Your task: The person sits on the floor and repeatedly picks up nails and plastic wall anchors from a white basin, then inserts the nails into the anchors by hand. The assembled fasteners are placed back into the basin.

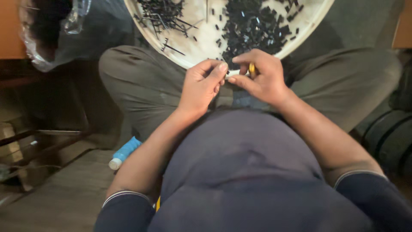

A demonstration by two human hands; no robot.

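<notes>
Hands meet at the lap in the head view: left hand [201, 83] has its grip pinched narrow on something too small to make out, right hand [262, 77] is closed around a yellow tool [252, 68], fingertips almost touching for close work. White round tray [189, 56] rests across the knees just beyond, keeping the pile of small black pieces [251, 28] and thin black pins [165, 15] within reach; blue bottle [124, 152] lies on the floor, clear plastic bag [56, 30] at upper left.

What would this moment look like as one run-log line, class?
left hand: pinching something too small to identify | right hand: gripping yellow tool | white tray on lap: small black parts, thin black pins
</notes>
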